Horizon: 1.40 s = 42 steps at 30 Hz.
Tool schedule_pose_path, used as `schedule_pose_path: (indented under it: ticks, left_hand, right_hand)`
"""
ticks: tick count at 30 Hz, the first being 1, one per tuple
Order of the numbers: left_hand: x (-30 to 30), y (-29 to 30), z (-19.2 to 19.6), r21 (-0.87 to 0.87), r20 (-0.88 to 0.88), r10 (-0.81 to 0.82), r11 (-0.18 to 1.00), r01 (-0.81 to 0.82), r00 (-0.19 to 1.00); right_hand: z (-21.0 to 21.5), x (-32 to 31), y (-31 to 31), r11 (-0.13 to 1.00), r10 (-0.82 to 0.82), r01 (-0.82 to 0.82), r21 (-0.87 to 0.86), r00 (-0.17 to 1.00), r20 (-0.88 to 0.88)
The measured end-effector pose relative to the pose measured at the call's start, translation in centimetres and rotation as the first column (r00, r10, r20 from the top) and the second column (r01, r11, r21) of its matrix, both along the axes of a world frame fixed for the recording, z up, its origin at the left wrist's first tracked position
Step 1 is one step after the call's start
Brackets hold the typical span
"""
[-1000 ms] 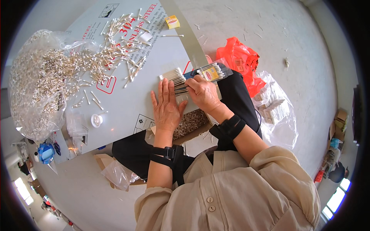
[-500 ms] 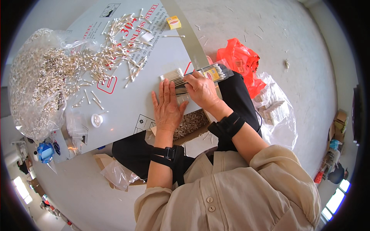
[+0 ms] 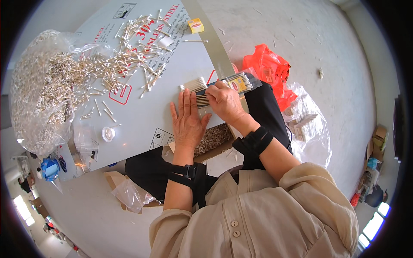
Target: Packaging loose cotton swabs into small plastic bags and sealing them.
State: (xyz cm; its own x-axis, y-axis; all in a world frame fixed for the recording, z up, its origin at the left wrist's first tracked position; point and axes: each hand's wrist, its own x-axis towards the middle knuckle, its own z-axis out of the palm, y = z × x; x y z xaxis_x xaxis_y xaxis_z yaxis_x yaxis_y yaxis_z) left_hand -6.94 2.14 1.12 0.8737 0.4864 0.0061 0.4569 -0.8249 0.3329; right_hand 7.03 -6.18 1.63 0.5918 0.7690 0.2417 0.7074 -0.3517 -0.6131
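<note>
My left hand [image 3: 188, 118] lies palm down with fingers stretched out, its fingertips at a row of cotton swabs [image 3: 194, 84] on the steel table. Close beside it, my right hand [image 3: 224, 101] is curled with its fingertips drawn together over the swabs' right part. Whatever those fingers pinch is hidden under them. Just past the knuckles lies a clear plastic packet [image 3: 248, 81] of cotton swabs with a yellow label [image 3: 237, 84], reaching over the table's right edge. Brown swab sticks [image 3: 202, 100] show between the two hands.
Loose swabs [image 3: 109, 71] spill from a large clear bag [image 3: 30, 90] at left. A small yellow box [image 3: 196, 25] and a round white tub [image 3: 108, 134] stand on the table [image 3: 142, 116]. Below its edge sits a carton of swabs [image 3: 214, 142]. Red [image 3: 264, 64] and clear [image 3: 316, 146] bags lie right.
Both hands keep almost the same place and pose. The whole view has shifted very slightly; no thing has visibly been taken up or let go.
</note>
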Motion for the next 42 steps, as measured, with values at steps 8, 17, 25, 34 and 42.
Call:
schedule_pose_path:
  ticks: [8, 17, 25, 34, 42]
  left_hand:
    - [-0.1, -0.1, -0.1, 0.039, 0.015, 0.004, 0.999, -0.004, 1.0]
    - [0.0, -0.1, -0.1, 0.03, 0.016, 0.009, 0.999, -0.009, 1.0]
    - [-0.1, -0.1, 0.0, 0.04, -0.008, 0.002, 0.999, -0.002, 1.0]
    - [-0.1, 0.0, -0.1, 0.044, -0.011, -0.006, 0.999, 0.007, 1.0]
    - [-0.1, 0.0, -0.2, 0.05, -0.016, -0.008, 0.999, 0.009, 1.0]
  right_hand:
    - [0.4, 0.7, 1.3, 1.0, -0.012, 0.012, -0.018, 1.0, -0.004]
    - [-0.2, 0.5, 1.1, 1.0, 0.009, -0.009, -0.02, 1.0, -0.002]
    - [0.1, 1.2, 1.8, 0.996, -0.024, 0.024, 0.084, 1.0, 0.008]
    - [0.2, 2.1, 2.8, 0.999, 0.013, -0.013, 0.034, 1.0, -0.004]
    - [0.0, 2.1, 3.1, 1.0, 0.015, -0.015, -0.022, 1.0, 0.013]
